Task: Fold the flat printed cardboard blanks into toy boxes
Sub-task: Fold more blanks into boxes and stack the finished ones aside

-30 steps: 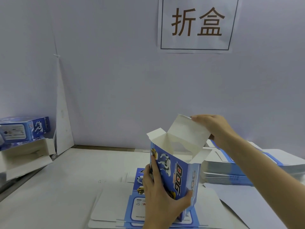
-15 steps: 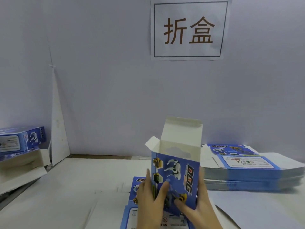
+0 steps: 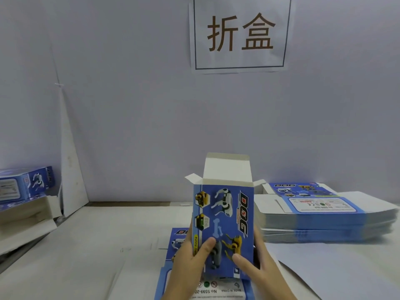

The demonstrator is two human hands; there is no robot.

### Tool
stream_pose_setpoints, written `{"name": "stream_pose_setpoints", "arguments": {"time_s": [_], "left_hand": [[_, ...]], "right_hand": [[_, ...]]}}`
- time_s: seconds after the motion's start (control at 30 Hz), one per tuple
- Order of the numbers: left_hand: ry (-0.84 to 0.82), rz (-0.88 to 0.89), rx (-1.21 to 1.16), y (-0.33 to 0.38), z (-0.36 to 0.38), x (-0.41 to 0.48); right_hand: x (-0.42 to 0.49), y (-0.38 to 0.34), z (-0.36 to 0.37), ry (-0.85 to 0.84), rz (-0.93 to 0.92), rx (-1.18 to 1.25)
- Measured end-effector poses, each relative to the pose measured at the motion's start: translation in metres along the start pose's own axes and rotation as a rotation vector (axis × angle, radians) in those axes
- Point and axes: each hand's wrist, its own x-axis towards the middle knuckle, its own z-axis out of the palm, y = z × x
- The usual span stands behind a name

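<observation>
A blue printed toy box [image 3: 225, 215] with dog pictures stands upright in front of me, its white top flaps open and the large lid flap pointing up. My left hand [image 3: 190, 263] grips its lower left side, thumb across the front face. My right hand [image 3: 259, 269] grips the lower right side, thumb on the front. Under the box lies a small pile of flat blue blanks [image 3: 179, 237]. A tall stack of flat blanks [image 3: 324, 219] sits to the right.
Folded blue boxes [image 3: 26, 185] are piled at the far left, beside an open white carton [image 3: 28, 213]. A white paper-covered table [image 3: 97, 245] runs to a grey wall with a printed sign [image 3: 240, 33].
My right hand left the lid flap and came down to grip the box's lower right side. The box turned its front face squarely toward me.
</observation>
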Motion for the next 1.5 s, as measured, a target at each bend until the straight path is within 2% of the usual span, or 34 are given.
{"name": "stream_pose_setpoints", "arguments": {"time_s": [0.17,0.37,0.53,0.7,1.13,1.27,1.4,1.5], "left_hand": [[0.092,-0.005,-0.12,-0.001,-0.001,0.003],[0.045,-0.018,-0.017,-0.002,0.0,0.001],[0.102,0.0,-0.162,-0.002,-0.002,0.004],[0.1,-0.012,-0.232,-0.002,-0.003,0.005],[-0.077,0.002,-0.012,-0.002,-0.007,0.0],[-0.081,-0.002,-0.006,-0.002,-0.007,0.001],[-0.065,-0.052,-0.135,0.005,-0.009,0.001],[-0.043,-0.112,-0.292,0.021,-0.027,0.002]], "right_hand": [[0.001,0.001,0.0,0.021,-0.003,-0.085],[-0.001,0.006,-0.001,0.012,-0.01,0.005],[-0.001,0.005,0.001,0.018,0.016,0.064],[-0.001,0.005,0.0,0.018,-0.023,-0.025],[0.003,0.014,-0.002,0.085,0.006,0.08],[0.002,0.012,-0.003,0.099,0.018,0.03],[0.014,0.01,-0.007,0.117,0.112,0.054],[0.014,0.014,-0.013,0.045,0.127,0.018]]}}
